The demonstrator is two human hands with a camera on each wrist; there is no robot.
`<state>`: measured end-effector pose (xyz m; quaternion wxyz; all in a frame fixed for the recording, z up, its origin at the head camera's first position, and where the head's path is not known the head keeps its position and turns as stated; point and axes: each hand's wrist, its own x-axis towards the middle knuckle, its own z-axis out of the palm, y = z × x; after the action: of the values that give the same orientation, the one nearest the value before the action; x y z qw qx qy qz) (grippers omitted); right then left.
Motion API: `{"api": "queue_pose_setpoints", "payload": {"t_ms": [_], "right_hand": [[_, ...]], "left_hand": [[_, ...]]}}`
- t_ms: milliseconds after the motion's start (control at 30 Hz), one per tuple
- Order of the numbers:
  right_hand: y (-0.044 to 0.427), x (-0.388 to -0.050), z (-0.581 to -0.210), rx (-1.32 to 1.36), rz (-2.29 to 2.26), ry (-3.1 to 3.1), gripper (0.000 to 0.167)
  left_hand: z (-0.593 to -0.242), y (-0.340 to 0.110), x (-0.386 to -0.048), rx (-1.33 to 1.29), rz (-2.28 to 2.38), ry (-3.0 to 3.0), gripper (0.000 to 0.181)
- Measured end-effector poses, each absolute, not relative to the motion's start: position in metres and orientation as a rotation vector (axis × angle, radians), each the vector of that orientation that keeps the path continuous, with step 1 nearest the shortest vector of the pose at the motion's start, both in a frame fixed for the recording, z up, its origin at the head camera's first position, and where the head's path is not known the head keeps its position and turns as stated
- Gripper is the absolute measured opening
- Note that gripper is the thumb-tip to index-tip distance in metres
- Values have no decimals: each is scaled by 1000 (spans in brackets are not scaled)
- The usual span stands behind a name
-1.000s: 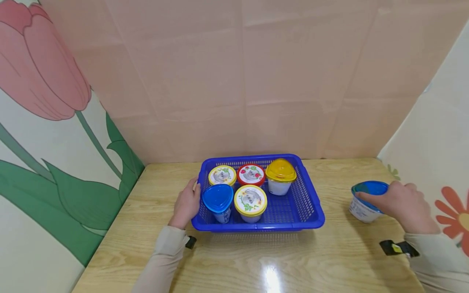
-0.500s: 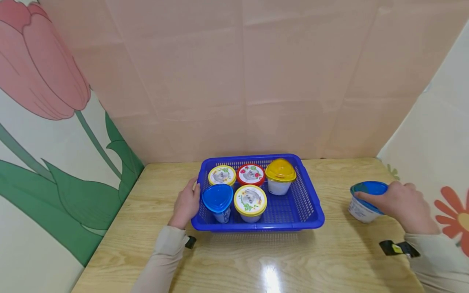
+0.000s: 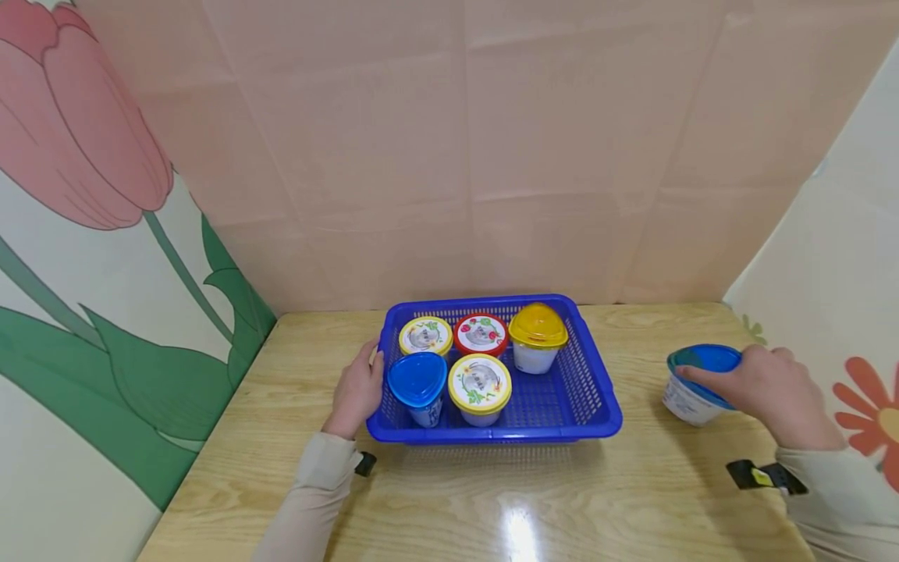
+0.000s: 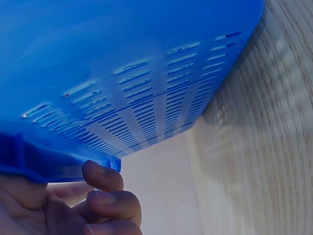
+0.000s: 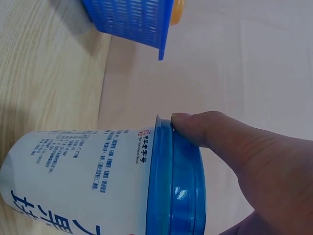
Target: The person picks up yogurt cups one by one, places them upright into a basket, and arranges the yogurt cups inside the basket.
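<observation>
At the right of the table, my right hand [image 3: 769, 394] grips a white paper cup with a blue lid [image 3: 697, 394] by its lid. In the right wrist view, the thumb [image 5: 205, 128] presses the lid's edge, and blue printing covers the cup's side [image 5: 88, 171]. My left hand [image 3: 357, 394] holds the left rim of a blue plastic basket [image 3: 562, 429], fingers curled at the rim in the left wrist view. Inside the basket are a blue-lidded cup [image 3: 417, 382], two yellow-rimmed tubs [image 3: 481, 386], a red-rimmed tub [image 3: 481, 334] and a yellow-lidded cup [image 3: 538, 336].
The basket stands on a wood-grain table [image 3: 449, 499], its far side near a pinkish covering [image 3: 463, 195] at the back. Flower-patterned panels [image 3: 843, 312] flank the table on both sides.
The cup in my right hand has shifted slightly left and up in the head view. My left hand and the basket have stayed in place.
</observation>
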<state>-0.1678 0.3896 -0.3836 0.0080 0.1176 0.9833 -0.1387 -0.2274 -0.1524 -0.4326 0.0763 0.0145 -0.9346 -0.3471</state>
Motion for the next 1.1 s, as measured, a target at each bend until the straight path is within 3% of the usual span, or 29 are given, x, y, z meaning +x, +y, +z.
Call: {"api": "queue_pose_setpoints", "payload": {"t_ms": [700, 1100], "right_hand": [[373, -163, -362, 328, -488, 3138, 113], [365, -161, -349, 203, -516, 3231, 99]], "left_hand": [[-430, -151, -226, 53, -1055, -2815, 47], [-431, -152, -226, 45, -1041, -2799, 46]]}}
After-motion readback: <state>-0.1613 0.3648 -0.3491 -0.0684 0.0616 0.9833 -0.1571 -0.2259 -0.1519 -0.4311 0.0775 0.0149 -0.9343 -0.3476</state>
